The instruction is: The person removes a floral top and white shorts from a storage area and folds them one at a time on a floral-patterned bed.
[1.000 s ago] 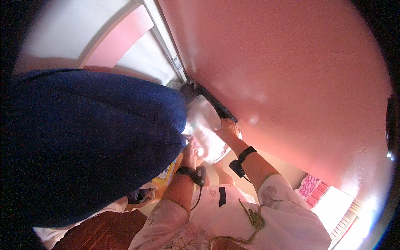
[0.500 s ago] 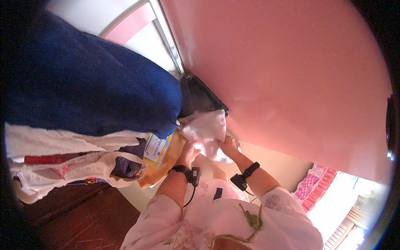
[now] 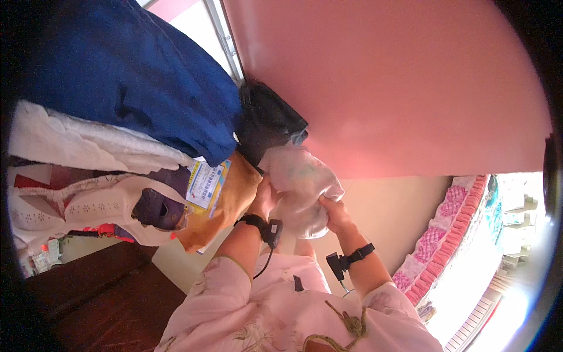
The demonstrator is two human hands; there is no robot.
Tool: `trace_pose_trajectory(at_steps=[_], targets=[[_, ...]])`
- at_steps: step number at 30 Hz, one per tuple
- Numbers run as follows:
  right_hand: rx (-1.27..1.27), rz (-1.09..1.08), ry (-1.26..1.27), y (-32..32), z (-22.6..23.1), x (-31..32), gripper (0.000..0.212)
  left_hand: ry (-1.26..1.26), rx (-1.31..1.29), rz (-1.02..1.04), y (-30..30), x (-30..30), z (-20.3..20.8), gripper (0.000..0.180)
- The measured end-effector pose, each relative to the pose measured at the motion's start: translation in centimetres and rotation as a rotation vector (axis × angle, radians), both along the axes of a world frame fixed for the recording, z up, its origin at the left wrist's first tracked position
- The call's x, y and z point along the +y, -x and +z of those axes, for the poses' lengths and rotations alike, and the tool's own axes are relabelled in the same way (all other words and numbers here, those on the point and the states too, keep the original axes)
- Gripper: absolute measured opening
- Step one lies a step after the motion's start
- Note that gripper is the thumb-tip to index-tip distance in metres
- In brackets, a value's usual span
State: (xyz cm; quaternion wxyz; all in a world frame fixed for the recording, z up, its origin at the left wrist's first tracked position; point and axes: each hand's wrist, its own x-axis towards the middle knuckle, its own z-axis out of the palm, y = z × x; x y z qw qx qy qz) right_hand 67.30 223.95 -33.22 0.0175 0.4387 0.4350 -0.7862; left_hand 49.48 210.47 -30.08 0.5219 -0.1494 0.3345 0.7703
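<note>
A thin pale pink cloth (image 3: 302,182), loosely bunched, hangs between my two hands in front of me. My right hand (image 3: 335,212) is closed on its right edge, the thumb on top of the fabric. At the cloth's left side, my left hand (image 3: 268,196) grips it, its fingertips partly hidden by the folds. Just beyond the cloth is a black item (image 3: 271,117), which looks like a bag or dark fabric. Close to my left hand hangs a mustard-yellow cloth (image 3: 226,205), with a printed packet (image 3: 205,183) in blue, white and yellow beside it.
Hanging at the left are a large navy garment (image 3: 146,88), a white cloth (image 3: 88,141) and a pale pink bra (image 3: 88,205). A pink panel (image 3: 387,88) fills the upper right. Dark brown furniture (image 3: 105,287) stands lower left; a frilled pink bedspread (image 3: 440,226) lies right.
The cloth has come nearer and lower and is spread wider between my hands. My right hand has moved slightly right and down. The view has shifted, showing more of the bedspread.
</note>
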Motion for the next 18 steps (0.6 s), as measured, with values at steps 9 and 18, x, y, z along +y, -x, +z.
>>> trace_pose_trajectory(at_steps=[9,18], targets=[[0.607,-0.038,-0.3,-16.4,25.0,3.7,0.054,-0.611,0.046,-0.244,-11.9,4.0,19.6,0.031],[0.458,-0.796,-0.501,-44.6,30.8,1.0,0.053,-0.952,0.011,-0.776,-31.2,13.5,22.1,0.031]])
